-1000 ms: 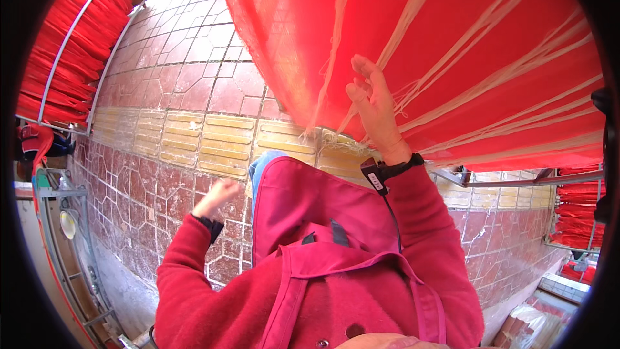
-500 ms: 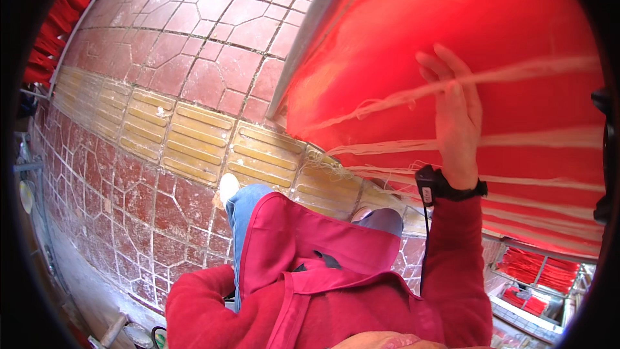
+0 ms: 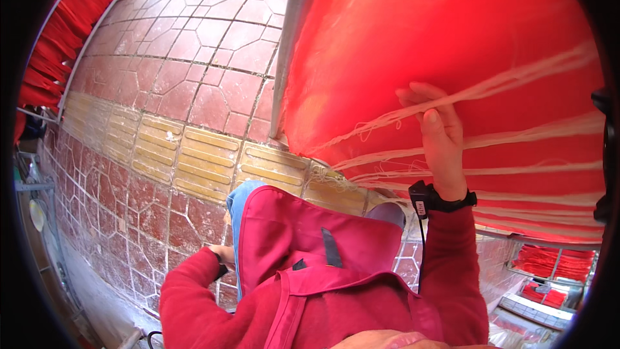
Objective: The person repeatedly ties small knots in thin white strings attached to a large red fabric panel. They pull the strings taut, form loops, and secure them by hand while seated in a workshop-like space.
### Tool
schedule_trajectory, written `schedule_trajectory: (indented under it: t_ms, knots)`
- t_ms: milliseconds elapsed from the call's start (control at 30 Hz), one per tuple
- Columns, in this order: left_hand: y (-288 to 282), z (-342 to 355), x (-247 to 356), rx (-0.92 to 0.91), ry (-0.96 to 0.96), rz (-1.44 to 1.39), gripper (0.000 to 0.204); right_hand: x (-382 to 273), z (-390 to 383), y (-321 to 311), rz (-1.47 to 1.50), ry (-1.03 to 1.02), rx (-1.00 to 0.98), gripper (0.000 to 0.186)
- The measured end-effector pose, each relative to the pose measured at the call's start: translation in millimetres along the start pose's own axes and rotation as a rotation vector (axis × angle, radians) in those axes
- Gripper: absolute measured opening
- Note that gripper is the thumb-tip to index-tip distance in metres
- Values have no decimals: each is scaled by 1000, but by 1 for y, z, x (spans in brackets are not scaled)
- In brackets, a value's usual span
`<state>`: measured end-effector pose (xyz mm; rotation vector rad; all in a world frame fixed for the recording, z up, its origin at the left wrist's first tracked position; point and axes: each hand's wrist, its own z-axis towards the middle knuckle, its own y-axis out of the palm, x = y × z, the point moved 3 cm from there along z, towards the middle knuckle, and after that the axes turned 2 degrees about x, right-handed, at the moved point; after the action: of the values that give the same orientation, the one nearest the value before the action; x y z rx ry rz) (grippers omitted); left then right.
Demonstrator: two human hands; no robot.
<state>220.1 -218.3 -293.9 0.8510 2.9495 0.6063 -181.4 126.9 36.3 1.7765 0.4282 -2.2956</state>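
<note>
My right hand (image 3: 441,139) is raised at the large red sheet (image 3: 413,19) on my right, its fingers curled behind one pale bundle of loose threads (image 3: 516,79) and its thumb at the front of it. More pale strands (image 3: 516,168) run across the red surface, with tangled ends at its lower edge. My left hand (image 3: 225,253) is low beside my jeans and red apron (image 3: 297,220), mostly hidden, so what it holds or touches cannot be made out.
A metal bar (image 3: 282,77) borders the red sheet. Racks of red material stand at the upper left (image 3: 71,22) and lower right (image 3: 552,260). The tiled floor (image 3: 168,71) has a yellow ridged strip. A metal frame (image 3: 35,186) is at the far left.
My view has turned, bringing the sheet's metal edge in. My right hand has moved up, then slightly down, curling round a strand. My left hand has dropped beside my leg.
</note>
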Motion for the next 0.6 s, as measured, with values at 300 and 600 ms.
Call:
schedule_trajectory:
  t_ms: [300, 600]
  knots:
    - [-119, -241, 138, 902, 829, 325, 25, -95, -23, 8, 246, -212, 116, 39]
    - [113, -413, 361, 594, 1691, 266, 40, -139, -69, 39, 337, -43, -7, 35]
